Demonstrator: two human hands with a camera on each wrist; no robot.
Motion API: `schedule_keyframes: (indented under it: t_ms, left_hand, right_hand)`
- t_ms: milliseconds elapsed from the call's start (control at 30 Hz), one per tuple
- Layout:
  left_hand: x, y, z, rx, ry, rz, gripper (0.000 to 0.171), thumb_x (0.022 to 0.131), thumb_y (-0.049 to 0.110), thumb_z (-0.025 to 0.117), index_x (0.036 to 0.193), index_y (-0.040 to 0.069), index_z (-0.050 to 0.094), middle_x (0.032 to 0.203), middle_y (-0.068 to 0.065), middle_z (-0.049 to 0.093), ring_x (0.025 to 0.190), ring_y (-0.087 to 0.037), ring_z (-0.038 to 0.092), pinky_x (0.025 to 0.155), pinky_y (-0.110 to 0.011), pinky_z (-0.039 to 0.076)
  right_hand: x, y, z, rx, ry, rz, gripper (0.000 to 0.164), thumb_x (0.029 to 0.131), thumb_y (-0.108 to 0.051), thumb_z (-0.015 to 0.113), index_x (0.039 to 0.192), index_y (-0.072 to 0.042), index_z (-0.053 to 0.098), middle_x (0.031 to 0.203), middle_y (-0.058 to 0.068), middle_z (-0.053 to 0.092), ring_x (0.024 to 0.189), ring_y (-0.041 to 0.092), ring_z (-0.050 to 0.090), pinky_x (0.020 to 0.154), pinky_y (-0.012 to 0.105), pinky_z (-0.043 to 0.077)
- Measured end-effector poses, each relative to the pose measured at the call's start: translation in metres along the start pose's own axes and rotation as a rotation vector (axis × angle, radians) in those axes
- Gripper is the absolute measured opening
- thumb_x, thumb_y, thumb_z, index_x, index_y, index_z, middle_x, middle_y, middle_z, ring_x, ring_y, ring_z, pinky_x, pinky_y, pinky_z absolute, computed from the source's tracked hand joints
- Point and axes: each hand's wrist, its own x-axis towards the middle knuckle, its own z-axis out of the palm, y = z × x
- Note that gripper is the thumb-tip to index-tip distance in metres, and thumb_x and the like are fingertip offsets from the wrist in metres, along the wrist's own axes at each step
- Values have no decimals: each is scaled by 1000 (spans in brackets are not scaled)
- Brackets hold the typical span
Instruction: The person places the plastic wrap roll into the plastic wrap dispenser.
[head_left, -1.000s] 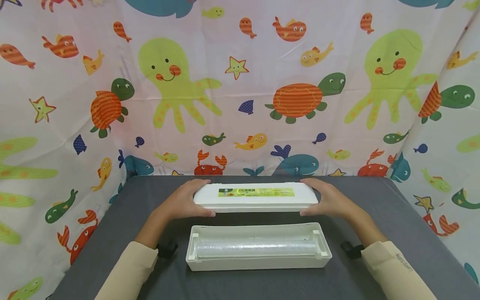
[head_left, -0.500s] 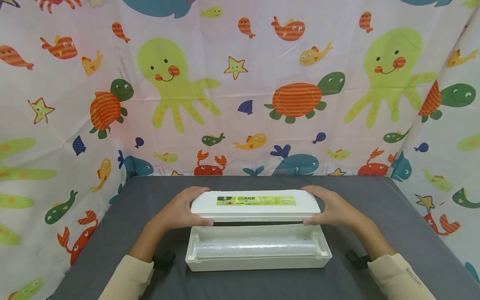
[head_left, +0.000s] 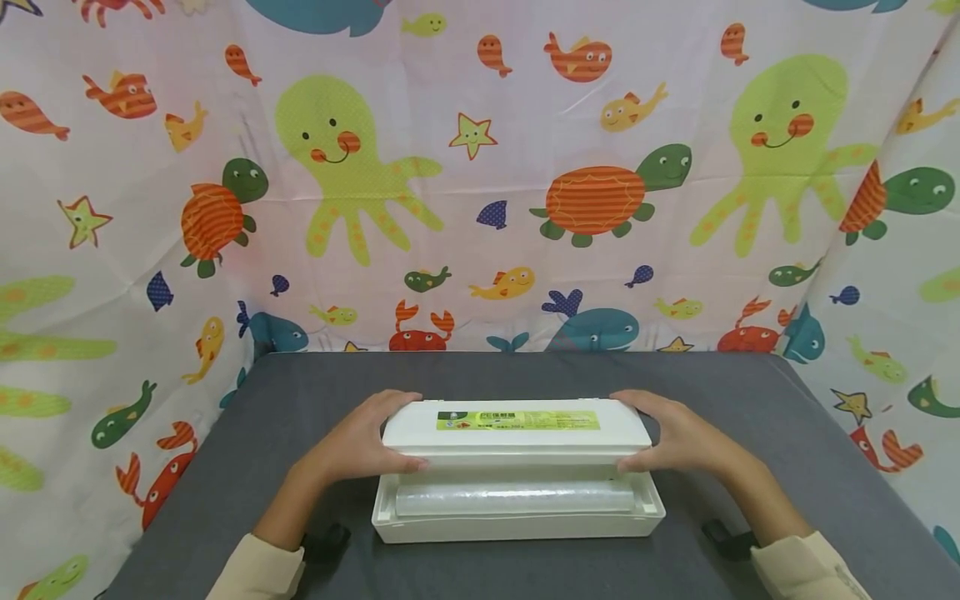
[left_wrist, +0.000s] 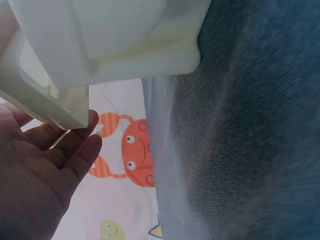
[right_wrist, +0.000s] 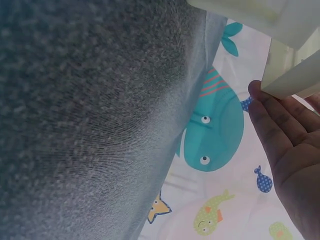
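A long white lid [head_left: 517,437] with a green and yellow label is held level above the rear part of a white plastic wrap box [head_left: 517,527]. Inside the box lies a clear roll of plastic wrap [head_left: 517,498]. At the lid's left end my left hand [head_left: 367,442] grips it, thumb at the front and fingers behind. My right hand [head_left: 671,437] holds the right end in the same way. In the left wrist view, fingers [left_wrist: 75,145] curl under the lid's edge. The right wrist view has fingertips [right_wrist: 256,92] against the other end.
A dark grey cloth covers the table [head_left: 300,379]. Behind and at both sides hangs a white curtain [head_left: 480,275] printed with sea animals. Dark straps with cameras [head_left: 326,546] sit at both wrists.
Both hands have brought the lid toward the person, from behind the box to over its rear part. The box and roll stay in place.
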Motion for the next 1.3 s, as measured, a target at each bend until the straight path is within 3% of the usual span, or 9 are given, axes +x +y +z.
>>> schedule_keyframes:
  t_ms: [233, 500, 767, 1300]
  left_hand:
    - [-9, 3, 5, 2, 9, 9, 98, 63, 68, 83, 145, 26, 52, 137, 3, 53, 118, -21, 50, 92, -55, 46]
    - [-18, 6, 7, -1, -22, -27, 96, 62, 69, 82, 144, 28, 53, 135, 7, 53, 117, -19, 50, 89, -52, 47]
    - [-26, 9, 8, -7, -28, 7, 95, 64, 69, 82, 143, 26, 54, 132, 7, 54, 113, -18, 50, 85, -47, 47]
    - [-38, 15, 10, 0, -19, 50, 91, 65, 70, 81, 143, 35, 51, 132, 12, 52, 114, -15, 47, 86, -48, 45]
  right_hand:
    - [-9, -4, 2, -18, -16, -5, 91, 68, -46, 92, 140, -3, 55, 137, 15, 58, 124, 39, 54, 92, 64, 45]
    - [-19, -11, 2, -17, -45, -8, 92, 70, -51, 89, 141, -3, 54, 137, 17, 58, 121, 39, 55, 89, 65, 46]
    - [-28, -16, 2, -7, -49, -21, 92, 71, -52, 88, 141, -4, 53, 137, 15, 58, 120, 38, 55, 88, 64, 47]
    - [-38, -21, 11, 4, -56, 0, 96, 71, -57, 86, 144, -6, 51, 139, 11, 56, 122, 34, 53, 90, 63, 46]
